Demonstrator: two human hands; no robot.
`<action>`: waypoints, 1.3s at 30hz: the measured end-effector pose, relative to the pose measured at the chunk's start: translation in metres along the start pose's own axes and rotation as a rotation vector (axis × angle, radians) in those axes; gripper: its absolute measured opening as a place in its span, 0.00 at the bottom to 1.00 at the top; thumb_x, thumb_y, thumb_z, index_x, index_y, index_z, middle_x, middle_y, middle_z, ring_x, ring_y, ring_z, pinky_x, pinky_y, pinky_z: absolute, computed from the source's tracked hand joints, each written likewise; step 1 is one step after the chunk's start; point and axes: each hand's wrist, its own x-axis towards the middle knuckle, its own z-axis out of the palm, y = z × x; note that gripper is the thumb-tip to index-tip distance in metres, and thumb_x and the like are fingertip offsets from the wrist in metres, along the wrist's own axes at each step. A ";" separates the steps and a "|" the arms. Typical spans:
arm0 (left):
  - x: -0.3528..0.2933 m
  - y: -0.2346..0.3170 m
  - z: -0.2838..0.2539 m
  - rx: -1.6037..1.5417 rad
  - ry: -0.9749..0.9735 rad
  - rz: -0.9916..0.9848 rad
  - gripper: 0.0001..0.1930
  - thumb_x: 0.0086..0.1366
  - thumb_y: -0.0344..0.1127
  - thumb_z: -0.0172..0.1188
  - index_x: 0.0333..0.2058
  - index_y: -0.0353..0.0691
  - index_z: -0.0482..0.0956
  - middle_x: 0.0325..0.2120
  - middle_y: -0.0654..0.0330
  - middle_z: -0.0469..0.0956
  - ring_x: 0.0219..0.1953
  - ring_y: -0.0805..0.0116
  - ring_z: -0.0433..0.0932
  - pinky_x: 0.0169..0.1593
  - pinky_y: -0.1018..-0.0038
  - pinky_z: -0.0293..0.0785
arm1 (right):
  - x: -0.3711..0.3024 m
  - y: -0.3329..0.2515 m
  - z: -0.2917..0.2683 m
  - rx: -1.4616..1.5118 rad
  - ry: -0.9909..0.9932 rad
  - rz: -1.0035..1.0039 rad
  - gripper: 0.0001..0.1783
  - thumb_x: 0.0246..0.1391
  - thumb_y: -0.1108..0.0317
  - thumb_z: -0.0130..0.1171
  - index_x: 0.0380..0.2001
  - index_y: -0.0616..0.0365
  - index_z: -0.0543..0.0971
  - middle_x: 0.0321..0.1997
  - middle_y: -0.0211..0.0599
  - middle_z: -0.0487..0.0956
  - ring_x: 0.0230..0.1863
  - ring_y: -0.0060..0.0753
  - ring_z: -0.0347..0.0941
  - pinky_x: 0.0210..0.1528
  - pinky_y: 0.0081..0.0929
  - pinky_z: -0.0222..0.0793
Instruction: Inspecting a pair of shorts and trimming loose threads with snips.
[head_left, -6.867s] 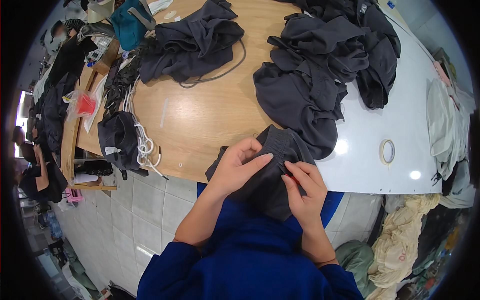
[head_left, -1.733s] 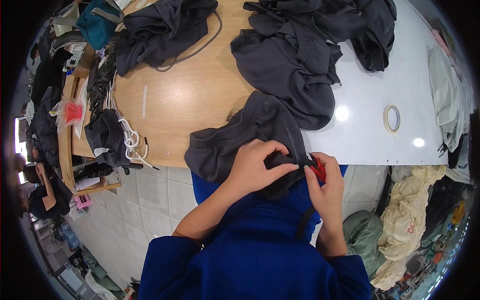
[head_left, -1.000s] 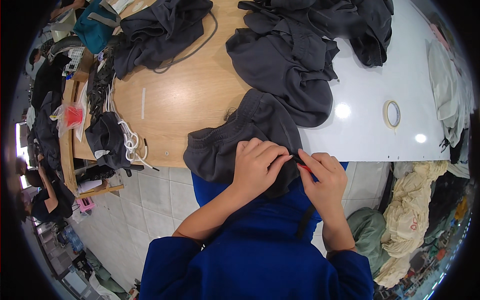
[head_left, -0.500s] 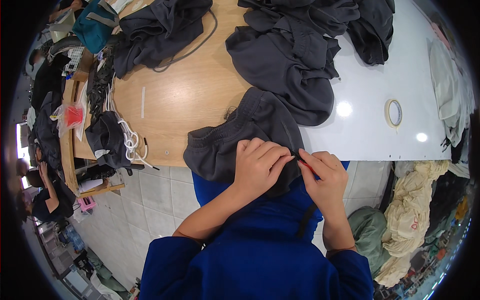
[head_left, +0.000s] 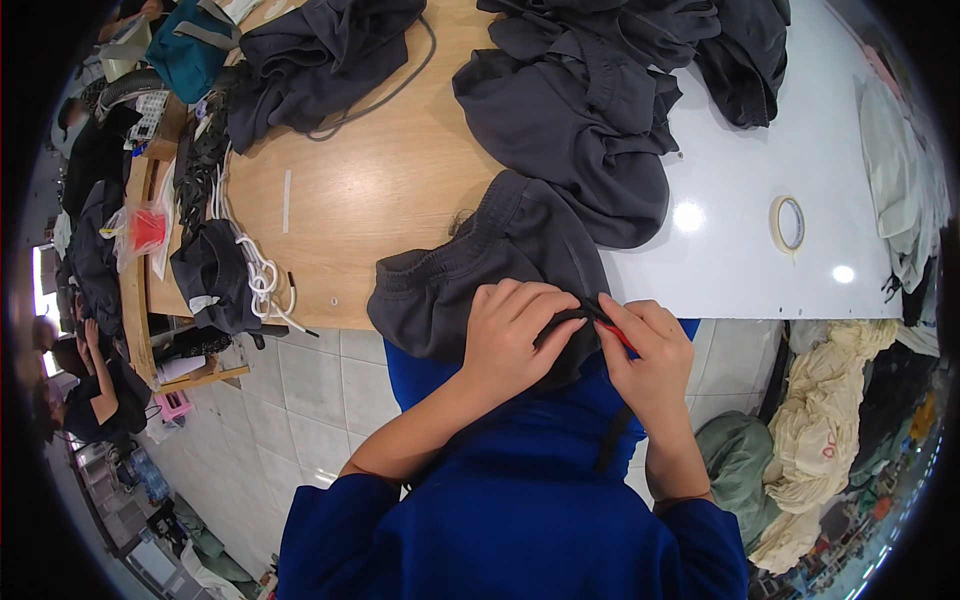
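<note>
A dark grey garment (head_left: 480, 265) with an elastic waistband hangs over the near edge of the wooden table (head_left: 390, 180). My left hand (head_left: 515, 325) pinches a fold of its fabric at the lower right edge. My right hand (head_left: 650, 350) faces it, fingers closed on a thin red tool (head_left: 618, 336) whose tip meets the fabric between both hands. Both forearms come up from my blue top.
Several more dark grey garments (head_left: 590, 110) are piled at the back. A roll of tape (head_left: 788, 222) lies on the white tabletop (head_left: 790, 150) at right. White cord (head_left: 262, 280) and dark pieces sit at left. Cream cloth (head_left: 835, 400) is heaped on the floor.
The garment has been pulled nearer over the table edge since the earliest frame. In the last second both hands stay together on the same fold, with only small finger shifts.
</note>
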 end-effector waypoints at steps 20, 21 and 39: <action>-0.013 -0.090 -0.091 0.382 -0.126 -0.099 0.09 0.58 0.33 0.59 0.36 0.36 0.77 0.38 0.57 0.76 0.42 0.64 0.72 0.46 0.70 0.66 | -0.004 0.030 0.012 0.486 -0.168 0.509 0.11 0.44 0.70 0.66 0.28 0.63 0.75 0.15 0.30 0.66 0.19 0.17 0.59 0.25 0.16 0.59; -0.013 -0.092 -0.100 0.015 -0.126 -0.336 0.09 0.59 0.33 0.59 0.36 0.35 0.77 0.35 0.60 0.75 0.38 0.69 0.71 0.43 0.73 0.66 | 0.002 0.031 0.009 0.546 -0.168 0.551 0.11 0.44 0.70 0.66 0.27 0.64 0.74 0.15 0.26 0.64 0.20 0.14 0.57 0.23 0.15 0.56; 0.004 -0.053 -0.063 -0.124 0.128 -0.061 0.06 0.52 0.26 0.62 0.31 0.38 0.78 0.34 0.58 0.78 0.36 0.62 0.76 0.42 0.72 0.70 | 0.000 0.042 0.028 0.765 -0.055 0.758 0.11 0.60 0.67 0.51 0.41 0.61 0.76 0.32 0.30 0.77 0.26 0.16 0.69 0.27 0.13 0.62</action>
